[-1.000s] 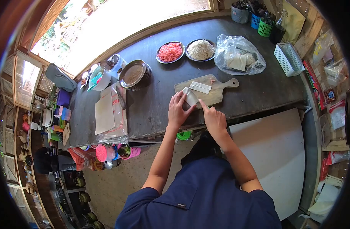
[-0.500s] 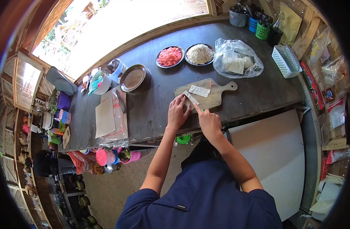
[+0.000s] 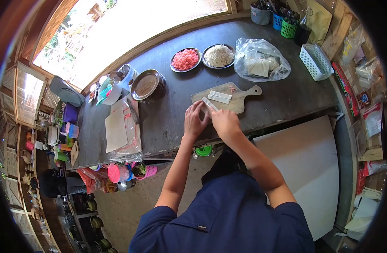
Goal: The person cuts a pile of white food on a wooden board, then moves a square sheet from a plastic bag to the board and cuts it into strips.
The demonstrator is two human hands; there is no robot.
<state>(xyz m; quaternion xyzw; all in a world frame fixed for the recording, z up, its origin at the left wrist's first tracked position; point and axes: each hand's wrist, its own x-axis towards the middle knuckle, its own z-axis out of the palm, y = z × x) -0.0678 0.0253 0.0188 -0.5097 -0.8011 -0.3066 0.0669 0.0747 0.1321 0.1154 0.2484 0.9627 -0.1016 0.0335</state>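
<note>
A wooden cutting board with a handle lies near the table's front edge. Across its left part runs a narrow white strip, flat and slanted. My left hand has its fingers bent and pressed on the strip's left side. Closed at the strip's lower end is my right hand; whatever it grips is hidden behind the fingers. Two more white strips lie side by side further back on the board, with small reddish bits beside them.
Behind the board stand a plate of pink-red shreds, a plate of whitish shreds and a clear bag of pale sheets. Stacked brown plates and a plastic-wrapped packet are leftward. A white basket sits right.
My right hand has shifted slightly left and up, its index finger now curled in instead of extended along the strip. My left hand stays by the strip. The view has tilted a little.
</note>
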